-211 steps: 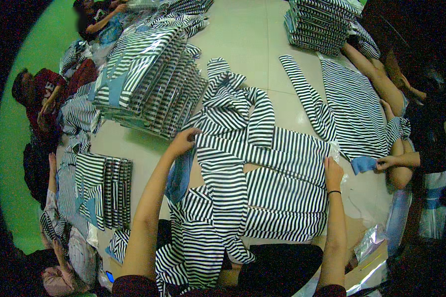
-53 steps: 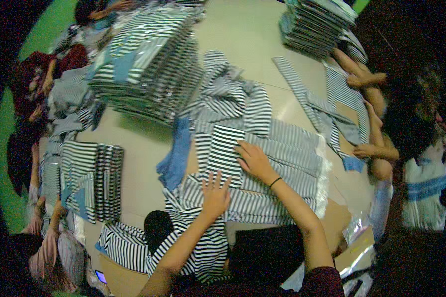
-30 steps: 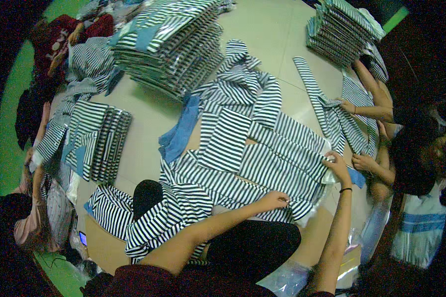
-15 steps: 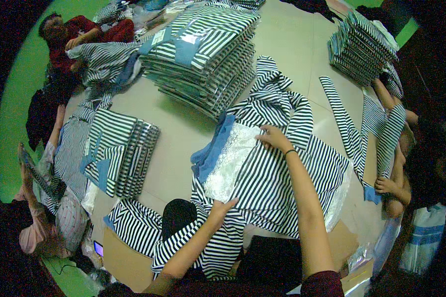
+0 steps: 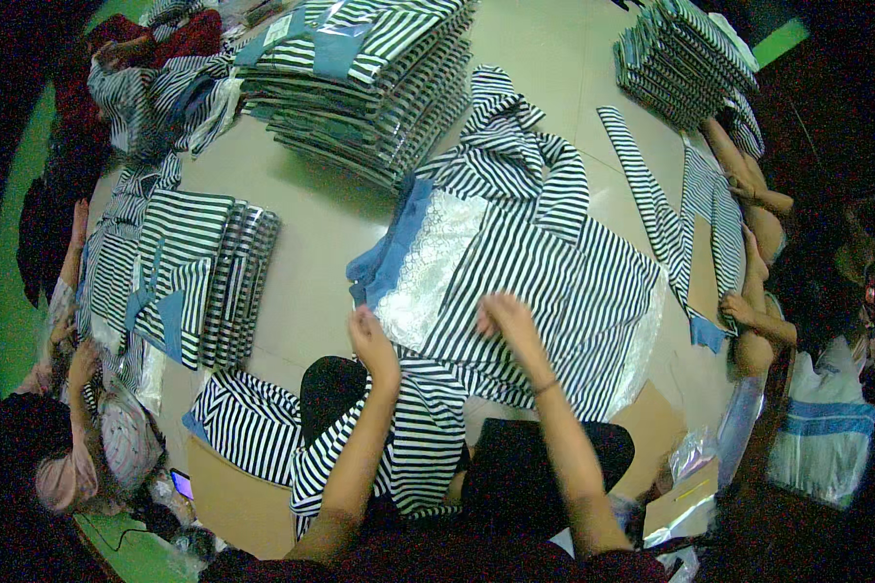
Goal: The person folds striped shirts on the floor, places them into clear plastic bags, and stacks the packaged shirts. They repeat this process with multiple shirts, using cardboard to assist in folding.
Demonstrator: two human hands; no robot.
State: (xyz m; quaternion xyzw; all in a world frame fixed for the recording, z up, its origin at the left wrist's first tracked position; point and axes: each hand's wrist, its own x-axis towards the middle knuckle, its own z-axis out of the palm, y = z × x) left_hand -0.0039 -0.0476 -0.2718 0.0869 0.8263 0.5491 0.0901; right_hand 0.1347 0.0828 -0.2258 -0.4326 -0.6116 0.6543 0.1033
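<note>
A black-and-white striped garment (image 5: 535, 282) lies spread on the floor in front of me. A white lace panel (image 5: 437, 262) and a blue fabric edge (image 5: 399, 238) run along its left side. My left hand (image 5: 373, 342) is by the lower left corner of the lace and blue edge. Its fingers are drawn together, and what they hold, if anything, does not show. Above the garment's striped middle is my right hand (image 5: 507, 321), fingers curled and smeared by motion. Another striped garment (image 5: 423, 428) lies bunched across my lap, below the left hand.
A tall stack of bagged striped garments (image 5: 369, 107) stands ahead, with a smaller stack (image 5: 199, 282) at left and another (image 5: 685, 68) at far right. Co-workers handle striped garments on both sides. Cardboard sheets (image 5: 238, 496) lie near my legs; a wrapped bundle (image 5: 824, 428) is at right.
My right hand has left the lace's upper edge and come back toward me. My left hand has moved left and away from me, off the lower lace edge. The whole view has shifted slightly.
</note>
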